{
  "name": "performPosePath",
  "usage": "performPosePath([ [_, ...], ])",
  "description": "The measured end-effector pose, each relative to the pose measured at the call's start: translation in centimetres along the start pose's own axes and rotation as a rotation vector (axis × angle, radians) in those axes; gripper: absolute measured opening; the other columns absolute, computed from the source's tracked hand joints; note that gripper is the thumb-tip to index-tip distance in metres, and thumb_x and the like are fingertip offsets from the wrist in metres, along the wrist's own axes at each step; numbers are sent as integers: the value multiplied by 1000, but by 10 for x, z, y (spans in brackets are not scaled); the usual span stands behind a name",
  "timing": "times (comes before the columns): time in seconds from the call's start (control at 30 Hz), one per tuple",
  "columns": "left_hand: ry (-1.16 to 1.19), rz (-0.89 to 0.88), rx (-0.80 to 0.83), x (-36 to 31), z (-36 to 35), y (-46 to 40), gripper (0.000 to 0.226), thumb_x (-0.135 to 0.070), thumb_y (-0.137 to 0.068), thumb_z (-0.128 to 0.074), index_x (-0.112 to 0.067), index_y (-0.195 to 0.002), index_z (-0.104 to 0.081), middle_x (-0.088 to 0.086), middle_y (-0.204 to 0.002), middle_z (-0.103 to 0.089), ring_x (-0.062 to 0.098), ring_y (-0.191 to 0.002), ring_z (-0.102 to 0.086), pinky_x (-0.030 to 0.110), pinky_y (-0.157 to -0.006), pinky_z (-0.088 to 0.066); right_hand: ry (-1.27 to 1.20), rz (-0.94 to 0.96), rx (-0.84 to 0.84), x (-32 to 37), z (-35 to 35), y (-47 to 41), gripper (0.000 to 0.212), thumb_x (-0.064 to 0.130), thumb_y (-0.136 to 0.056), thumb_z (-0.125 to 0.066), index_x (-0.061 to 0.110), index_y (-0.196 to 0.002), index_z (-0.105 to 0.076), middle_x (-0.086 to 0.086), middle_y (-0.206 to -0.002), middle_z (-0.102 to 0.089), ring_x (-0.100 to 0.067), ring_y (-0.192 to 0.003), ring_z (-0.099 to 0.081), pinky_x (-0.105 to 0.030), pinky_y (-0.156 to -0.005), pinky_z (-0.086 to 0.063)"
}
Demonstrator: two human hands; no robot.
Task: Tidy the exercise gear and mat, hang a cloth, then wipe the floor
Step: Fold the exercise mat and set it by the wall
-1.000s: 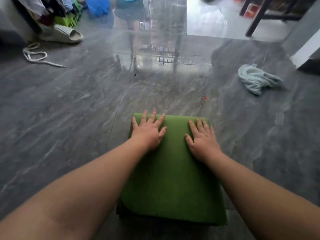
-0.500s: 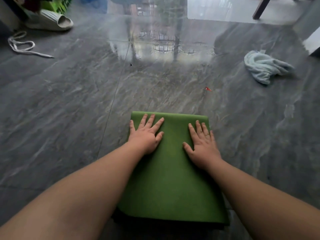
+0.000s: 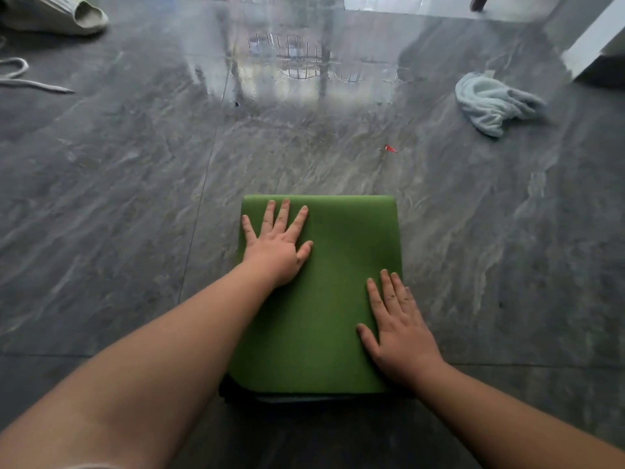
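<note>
A folded green mat (image 3: pixel 338 292) lies on the grey floor in front of me, its dark underside showing at the near edge. My left hand (image 3: pixel 275 245) presses flat on its far left part with fingers spread. My right hand (image 3: pixel 397 333) lies flat on the mat's right edge, nearer to me, fingers straight. A crumpled pale blue cloth (image 3: pixel 490 103) lies on the floor at the far right, away from both hands.
A white cord (image 3: pixel 20 77) and a pale slipper (image 3: pixel 64 16) lie at the far left. A tiny red scrap (image 3: pixel 390 148) sits beyond the mat. A white wall corner (image 3: pixel 595 45) stands at the far right. The glossy grey floor (image 3: pixel 118 198) reflects a window.
My right hand has slid back toward me along the mat's right edge. My left hand stays pressed near the far edge. The view has tilted further down.
</note>
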State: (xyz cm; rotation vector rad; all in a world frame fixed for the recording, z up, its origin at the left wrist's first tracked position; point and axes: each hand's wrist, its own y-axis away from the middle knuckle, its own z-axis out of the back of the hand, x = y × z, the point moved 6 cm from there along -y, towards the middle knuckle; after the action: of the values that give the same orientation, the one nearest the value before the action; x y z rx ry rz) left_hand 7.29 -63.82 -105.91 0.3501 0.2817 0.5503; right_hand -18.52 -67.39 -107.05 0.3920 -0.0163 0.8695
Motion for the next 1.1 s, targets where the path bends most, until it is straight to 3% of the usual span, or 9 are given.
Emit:
performPosePath([
  [0.2, -19, -94, -175, -18, -20, 82, 66, -56, -98, -21, -44, -150, 18, -4, -160, 25, 21, -145, 31, 60, -116, 14, 1, 10, -37, 0, -2, -1, 81, 63, -91, -19, 24, -154, 12, -5, -161, 22, -18, -147, 27, -36, -120, 12],
  [0.33, -17, 82, -71, 1, -58, 121, 64, -57, -97, -16, -44, -149, 20, -5, -160, 24, 20, -146, 28, 57, -117, 13, -27, 8, -54, -2, -6, -1, 82, 64, -90, -19, 24, -156, 8, -4, -162, 20, -17, -148, 24, -38, -123, 5],
  [0.47, 32, 78, -72, 0, -60, 117, 64, -55, -97, -19, -45, -150, 15, -6, -162, 22, 19, -147, 26, 61, -115, 12, -86, 18, -67, -4, -6, -2, 80, 65, -88, -17, 27, -155, 8, 1, -163, 20, -13, -148, 24, -40, -124, -2],
  [0.53, 136, 123, -126, 6, -54, 122, 65, -53, -97, -28, -43, -153, 5, -7, -164, 16, 16, -149, 20, 60, -118, 5, -211, 12, -126, -5, 0, 0, 78, 61, -91, -28, 28, -156, -1, 7, -163, 13, -9, -149, 17, -42, -124, -8],
  [0.6, 269, 267, -183, 19, -50, 131, 74, -53, -96, -37, -32, -156, 1, -1, -165, 14, 22, -151, 8, 55, -120, -12, -346, -45, -209, -9, 5, 6, 84, 52, -91, -52, 29, -157, -5, 10, -164, 5, -8, -150, 9, -43, -124, -12],
  [0.7, 441, 434, -175, 33, -51, 144, 90, -57, -93, -48, -20, -156, 4, 11, -165, -1, 35, -145, -25, 47, -110, -34, -509, -235, -249, -18, 4, 14, 104, 49, -82, -71, 29, -157, -2, 4, -166, 2, -19, -152, -3, -42, -123, -14],
  [0.77, 508, 452, -164, 39, -56, 149, 94, -57, -90, -54, -18, -156, 2, 15, -160, -19, 35, -138, -38, 45, -106, -38, -580, -349, -192, -22, 2, 17, 110, 56, -79, -71, 31, -156, 3, -2, -165, -7, -24, -150, -15, -40, -120, -21],
  [0.9, 580, 488, -146, 55, -64, 146, 100, -64, -82, -61, -23, -155, -6, 17, -146, -43, 37, -130, -46, 46, -105, -42, -610, -371, -129, -17, 6, 19, 109, 61, -80, -68, 38, -154, 9, -11, -152, -39, -31, -135, -41, -40, -110, -38],
  [1.1, 662, 515, -86, 59, -69, 140, 99, -69, -78, -61, -34, -152, -4, 21, -143, -41, 40, -128, -46, 49, -106, -41, -718, -440, -46, -23, 12, 15, 109, 58, -77, -72, 49, -151, 8, -13, -151, -38, -34, -130, -46, -42, -107, -39],
])
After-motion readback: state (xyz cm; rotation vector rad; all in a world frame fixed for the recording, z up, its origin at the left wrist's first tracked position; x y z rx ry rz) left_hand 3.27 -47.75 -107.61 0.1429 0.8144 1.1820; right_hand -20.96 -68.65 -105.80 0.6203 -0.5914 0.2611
